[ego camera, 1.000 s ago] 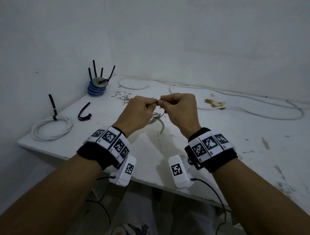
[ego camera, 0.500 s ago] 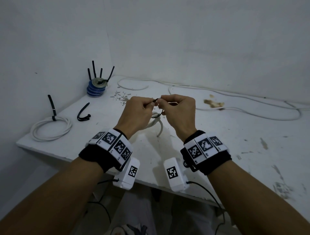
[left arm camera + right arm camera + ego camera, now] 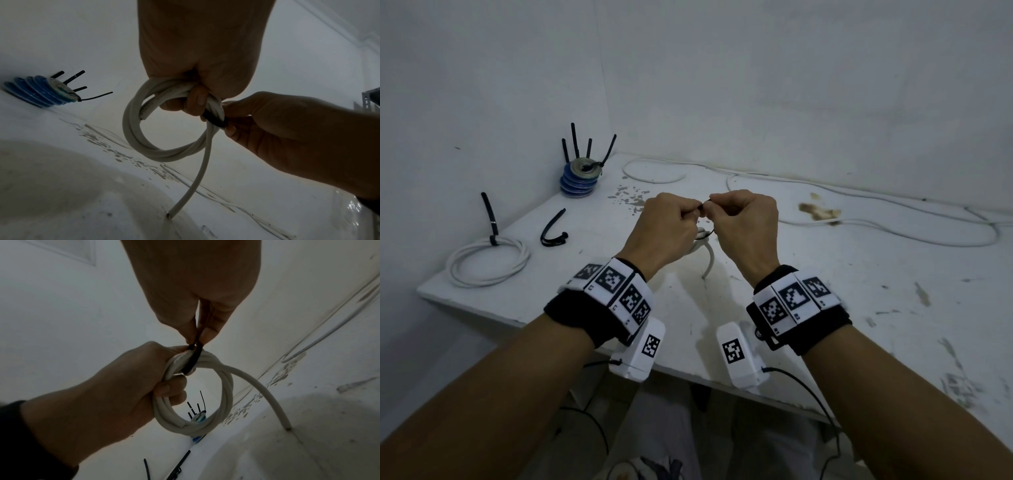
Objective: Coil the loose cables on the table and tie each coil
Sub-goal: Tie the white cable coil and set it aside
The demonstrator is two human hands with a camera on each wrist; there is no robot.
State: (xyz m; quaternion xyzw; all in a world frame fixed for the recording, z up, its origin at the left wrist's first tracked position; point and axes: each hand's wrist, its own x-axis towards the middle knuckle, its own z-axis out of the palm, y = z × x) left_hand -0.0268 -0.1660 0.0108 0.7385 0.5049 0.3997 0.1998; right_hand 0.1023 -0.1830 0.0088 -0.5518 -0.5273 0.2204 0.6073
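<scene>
My left hand grips a small coil of white cable above the table, fingers curled through the loops. One loose cable end hangs down to the tabletop. A black zip tie is wrapped round the coil beside the left hand. My right hand pinches both ends of the tie between thumb and forefinger, just above the coil. In the head view the two hands meet knuckle to knuckle, and the tie shows only as a dark bit between them.
A tied white coil lies at the table's left corner, a loose black zip tie beside it. Blue coils with tie tails are stacked at the back. A long loose white cable snakes across the right. The table's front edge is near.
Almost nothing has moved. Both hands stay together at the tie, with only small finger shifts, and the coil hangs in the same place.
</scene>
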